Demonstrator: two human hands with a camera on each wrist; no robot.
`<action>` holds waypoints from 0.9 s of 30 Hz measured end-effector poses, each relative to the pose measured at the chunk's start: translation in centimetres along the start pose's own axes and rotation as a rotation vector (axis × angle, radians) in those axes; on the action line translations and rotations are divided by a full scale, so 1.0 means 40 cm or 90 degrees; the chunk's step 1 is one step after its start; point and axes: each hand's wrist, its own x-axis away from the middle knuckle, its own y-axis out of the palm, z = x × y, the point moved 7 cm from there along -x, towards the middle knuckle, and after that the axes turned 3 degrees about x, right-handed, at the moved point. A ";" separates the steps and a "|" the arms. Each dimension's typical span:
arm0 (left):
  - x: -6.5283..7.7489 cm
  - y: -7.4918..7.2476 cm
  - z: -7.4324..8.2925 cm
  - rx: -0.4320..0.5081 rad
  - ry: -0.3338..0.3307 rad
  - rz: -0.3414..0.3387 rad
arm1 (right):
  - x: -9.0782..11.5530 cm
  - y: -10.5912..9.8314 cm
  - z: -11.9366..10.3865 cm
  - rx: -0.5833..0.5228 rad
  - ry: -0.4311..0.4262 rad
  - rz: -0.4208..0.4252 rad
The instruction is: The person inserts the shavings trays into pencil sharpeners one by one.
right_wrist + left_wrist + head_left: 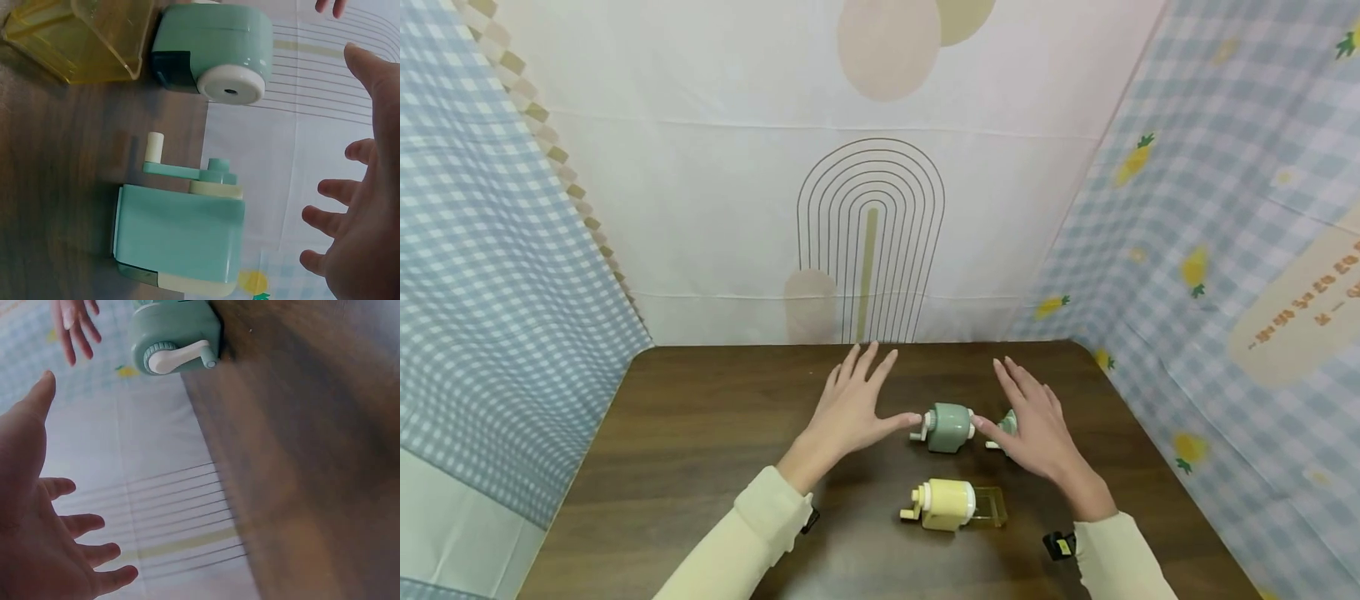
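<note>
Both hands are held up over the table with fingers spread and nothing in them. My left hand [850, 412] is left of a dark green crank pencil sharpener [950, 427], its thumb pointing at the white crank. In the left wrist view, a gap shows between thumb and sharpener. On that sharpener's other side is my right hand [1037, 429], partly covering a lighter mint pencil sharpener [1010, 423]. The right wrist view shows the mint one's whole body and crank. Nearer to me stands a yellow pencil sharpener [947, 503] with its clear amber drawer [991, 506] sticking out rightward.
The sharpeners stand on a dark wooden table [700, 417]. A white patterned cloth [715, 225] hangs behind its far edge. Blue checked cloths hang on the left [497, 233] and the right [1172, 225].
</note>
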 end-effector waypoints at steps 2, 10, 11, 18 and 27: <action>0.013 0.006 -0.016 0.020 -0.020 -0.006 | 0.005 0.002 -0.004 0.007 -0.002 0.007; 0.048 0.031 -0.055 0.055 -0.051 -0.004 | 0.017 0.009 -0.008 0.018 0.001 0.010; 0.051 0.034 -0.057 0.054 -0.053 -0.004 | 0.018 0.009 -0.008 0.018 0.000 0.009; 0.066 0.050 -0.057 0.065 -0.055 -0.018 | 0.028 0.016 -0.009 0.017 0.003 0.001; 0.088 0.070 -0.033 0.103 -0.054 -0.044 | 0.054 0.031 -0.010 -0.016 -0.005 -0.010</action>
